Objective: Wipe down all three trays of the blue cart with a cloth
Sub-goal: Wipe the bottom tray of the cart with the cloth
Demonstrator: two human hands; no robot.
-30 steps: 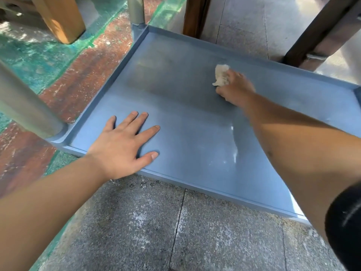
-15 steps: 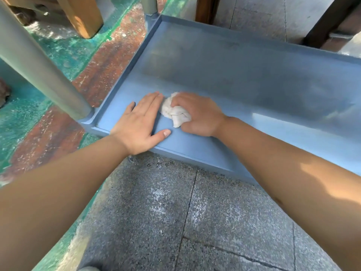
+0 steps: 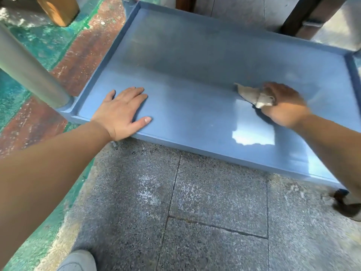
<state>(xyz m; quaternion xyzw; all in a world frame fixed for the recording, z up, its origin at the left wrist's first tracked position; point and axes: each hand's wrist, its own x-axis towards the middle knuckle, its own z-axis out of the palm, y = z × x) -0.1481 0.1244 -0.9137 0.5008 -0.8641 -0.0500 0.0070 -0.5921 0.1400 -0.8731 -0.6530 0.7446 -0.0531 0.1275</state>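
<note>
Wiping stroke reaches the tray's right side.
Our right hand point(image 3: 283, 106), clenching the cloth point(image 3: 254, 95), has swept rightward from the left hand point(image 3: 121, 112), which stays flat, fingers spread, at the tray's point(image 3: 175, 55) front-left corner.

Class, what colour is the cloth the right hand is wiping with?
Off-white, greyish cloth, seen in the head view, gripped by the right hand.

Grey speckled stone paving point(image 3: 214, 202) underfoot, with dark joints crossing between slabs. Left of paving, worn floor strip in green paint point(image 3: 35, 47) and red-brown paint point(image 3: 82, 55), flecked white. Beyond paving at upper left, wooden block leg point(image 3: 58, 10) standing on the green paint. Beyond paving at upper right, dark wooden post point(image 3: 304, 14), slanted. At near edge of paving, toe of white shoe point(image 3: 78, 260).
</note>
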